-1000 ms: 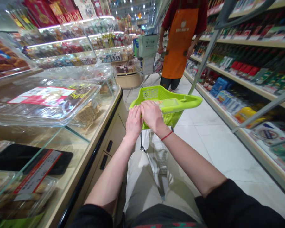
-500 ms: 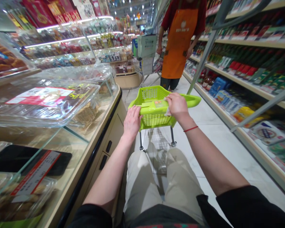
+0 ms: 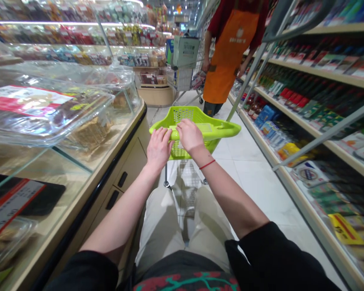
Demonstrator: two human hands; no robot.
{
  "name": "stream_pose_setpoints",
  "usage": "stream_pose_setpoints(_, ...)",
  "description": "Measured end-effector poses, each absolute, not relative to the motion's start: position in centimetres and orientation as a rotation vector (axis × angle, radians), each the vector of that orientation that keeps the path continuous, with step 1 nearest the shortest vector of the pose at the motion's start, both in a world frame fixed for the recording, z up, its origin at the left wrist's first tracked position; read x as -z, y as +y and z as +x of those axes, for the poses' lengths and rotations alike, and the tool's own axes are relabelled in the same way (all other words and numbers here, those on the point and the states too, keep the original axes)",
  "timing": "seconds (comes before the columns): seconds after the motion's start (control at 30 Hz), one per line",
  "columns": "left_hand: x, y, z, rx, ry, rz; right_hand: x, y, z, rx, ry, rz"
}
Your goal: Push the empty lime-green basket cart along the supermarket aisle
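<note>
A lime-green shopping cart (image 3: pixel 221 130) with a perforated plastic basket stands right in front of my legs. My left hand (image 3: pixel 159 146) wraps over the left end of its handle, fingers curled on top. Close beside it, my right hand (image 3: pixel 189 136) grips the handle left of its middle, a red string round the wrist. The two hands nearly touch. What lies under the right palm is hidden, and the basket's inside shows only in part.
A counter (image 3: pixel 133 135) with packaged food runs along my left. Stocked shelves (image 3: pixel 306 133) and a grey metal frame (image 3: pixel 245 93) line the right. Ahead, a person in an orange apron (image 3: pixel 230 60) stands near another cart (image 3: pixel 183 79) loaded with boxes (image 3: pixel 186 51).
My right hand has slid left along the handle, close to my left hand. The white scrap seen by it earlier is now mostly hidden. The view has shifted; the apron wearer leans more.
</note>
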State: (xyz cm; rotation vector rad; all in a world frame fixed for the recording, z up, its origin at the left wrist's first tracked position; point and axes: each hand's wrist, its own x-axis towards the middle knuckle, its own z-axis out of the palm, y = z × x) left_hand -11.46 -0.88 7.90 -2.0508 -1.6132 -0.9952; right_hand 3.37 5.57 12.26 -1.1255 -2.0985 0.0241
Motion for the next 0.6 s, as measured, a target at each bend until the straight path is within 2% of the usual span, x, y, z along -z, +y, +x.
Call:
stream_pose_setpoints(0.37, -7.9, -0.9, -11.2, 1.010, -1.618, -2.046, -11.8, 8.2, 12.3, -0.093, -1.726, -1.330)
stream_pose_setpoints(0.6, -7.4, -0.7, -10.6, 1.069, -1.631, -2.027, -12.5, 7.6, 7.3, -0.099, -1.870, -1.271)
